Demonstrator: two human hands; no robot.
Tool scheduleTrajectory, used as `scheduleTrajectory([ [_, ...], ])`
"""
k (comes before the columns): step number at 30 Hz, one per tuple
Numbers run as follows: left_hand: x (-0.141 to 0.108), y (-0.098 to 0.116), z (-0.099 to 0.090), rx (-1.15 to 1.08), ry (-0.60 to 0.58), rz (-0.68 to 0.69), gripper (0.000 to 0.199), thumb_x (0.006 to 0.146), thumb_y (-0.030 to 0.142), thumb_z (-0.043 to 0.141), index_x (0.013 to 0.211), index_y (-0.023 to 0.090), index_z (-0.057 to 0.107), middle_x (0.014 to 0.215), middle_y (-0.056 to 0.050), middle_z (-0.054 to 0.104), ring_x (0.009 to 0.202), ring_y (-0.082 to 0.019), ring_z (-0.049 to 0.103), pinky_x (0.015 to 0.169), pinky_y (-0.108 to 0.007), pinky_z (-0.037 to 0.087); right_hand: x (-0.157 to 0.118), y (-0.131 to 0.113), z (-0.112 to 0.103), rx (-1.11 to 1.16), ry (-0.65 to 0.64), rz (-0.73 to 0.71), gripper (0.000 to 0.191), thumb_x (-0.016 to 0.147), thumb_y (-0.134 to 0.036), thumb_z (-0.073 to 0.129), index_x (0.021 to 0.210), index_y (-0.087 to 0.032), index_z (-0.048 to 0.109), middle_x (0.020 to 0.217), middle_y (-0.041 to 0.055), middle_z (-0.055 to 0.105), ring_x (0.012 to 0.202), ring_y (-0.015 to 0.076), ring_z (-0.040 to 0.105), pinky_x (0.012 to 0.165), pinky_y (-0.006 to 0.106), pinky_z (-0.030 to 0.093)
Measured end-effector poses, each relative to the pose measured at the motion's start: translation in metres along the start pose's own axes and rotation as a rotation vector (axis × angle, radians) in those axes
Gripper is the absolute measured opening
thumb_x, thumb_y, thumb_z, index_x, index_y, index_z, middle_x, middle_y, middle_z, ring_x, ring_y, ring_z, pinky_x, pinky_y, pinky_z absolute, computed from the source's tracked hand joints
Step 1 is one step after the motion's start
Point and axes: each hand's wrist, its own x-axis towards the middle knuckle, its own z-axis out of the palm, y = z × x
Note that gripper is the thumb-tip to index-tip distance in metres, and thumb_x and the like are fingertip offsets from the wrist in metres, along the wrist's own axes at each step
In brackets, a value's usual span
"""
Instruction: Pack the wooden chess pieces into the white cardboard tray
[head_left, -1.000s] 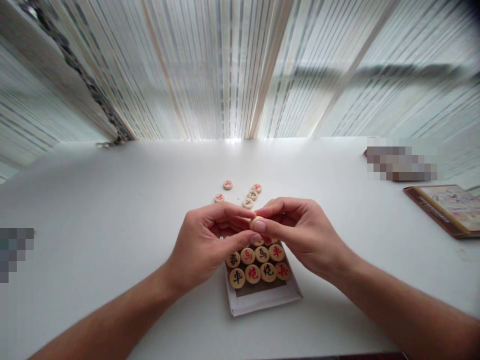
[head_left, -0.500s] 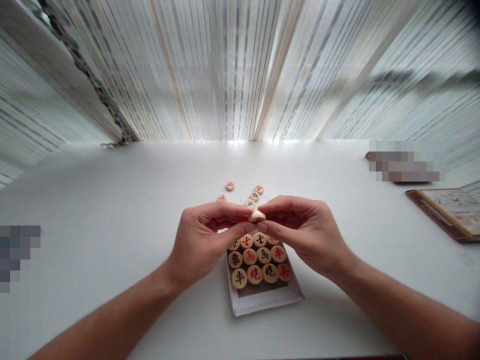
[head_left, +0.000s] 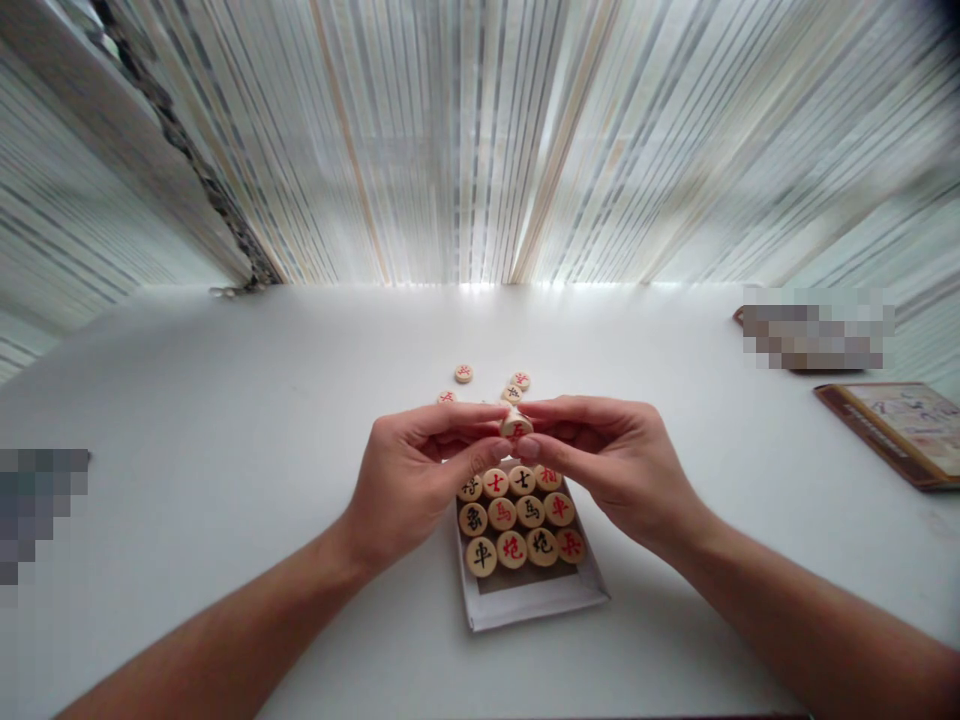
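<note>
Between the fingertips of my left hand (head_left: 424,470) and my right hand (head_left: 611,465), a round xiangqi piece (head_left: 517,428) with a red character is pinched, its marked face tilted toward me. Both hands are closed on it, thumbs in front and fingers behind. Just below them, an open shallow box (head_left: 536,598) rests on the table, holding rows of wooden xiangqi pieces (head_left: 512,548) with red or black characters. My thumbs and hands cover part of its far end.
Beyond my hands lie loose xiangqi pieces (head_left: 463,373), some partly hidden by my fingers. A brown-edged printed box lid (head_left: 900,430) lies at the right, with a blurred-out object (head_left: 814,335) behind it. A striped string curtain (head_left: 465,140) hangs along the table's far edge.
The held piece has turned, so its red character now faces me instead of a plain pale side. Both hands stay nearly in place; the view has shifted slightly.
</note>
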Motion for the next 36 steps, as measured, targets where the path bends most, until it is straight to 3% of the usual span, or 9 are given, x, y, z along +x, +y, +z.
scheduleTrajectory([
  [5,0.001,0.0,-0.001,-0.026,0.014,-0.06,0.03,0.073,0.013,0.098,0.101,0.022,0.089,0.092,-0.005,0.088,0.085,-0.021,0.086,0.08,-0.022,0.071,0.001,0.002,-0.003,0.009,-0.009,0.05,0.025,0.079,-0.018,0.096,0.103,-0.024,0.089,0.086,0.0066,0.087,0.071,0.0148,0.083,0.07,0.019,0.069],
  [10,0.003,0.001,-0.001,-0.051,0.017,-0.079,0.028,0.073,0.02,0.099,0.099,0.019,0.089,0.088,-0.008,0.087,0.076,-0.021,0.084,0.075,-0.025,0.072,0.001,0.003,-0.004,0.047,-0.019,0.106,0.029,0.078,-0.019,0.097,0.105,-0.023,0.088,0.088,0.0076,0.087,0.077,0.0175,0.084,0.074,0.022,0.071],
  [20,0.003,0.004,0.0,-0.038,-0.015,-0.007,0.018,0.081,0.02,0.094,0.098,0.019,0.089,0.088,-0.006,0.086,0.071,-0.015,0.081,0.072,-0.022,0.07,0.001,-0.004,0.0,0.01,-0.037,0.141,0.03,0.071,-0.023,0.102,0.098,-0.021,0.089,0.085,0.0076,0.086,0.068,0.0166,0.081,0.066,0.023,0.07],
  [27,-0.001,0.004,0.001,0.014,-0.009,-0.006,0.015,0.082,0.025,0.093,0.095,0.018,0.089,0.077,-0.005,0.085,0.066,-0.016,0.081,0.067,-0.021,0.07,0.001,-0.009,0.001,-0.16,-0.075,0.078,0.018,0.082,-0.035,0.095,0.088,-0.019,0.089,0.068,0.0043,0.08,0.057,0.0101,0.07,0.054,0.016,0.058],
  [36,-0.004,0.005,0.003,0.063,-0.07,-0.037,0.037,0.082,0.016,0.091,0.118,0.014,0.083,0.084,-0.006,0.086,0.07,-0.016,0.082,0.071,-0.02,0.07,0.0,-0.007,-0.002,-0.188,-0.082,0.152,0.035,0.086,-0.044,0.09,0.069,-0.015,0.079,0.057,0.0025,0.071,0.047,0.0084,0.061,0.045,0.016,0.048],
])
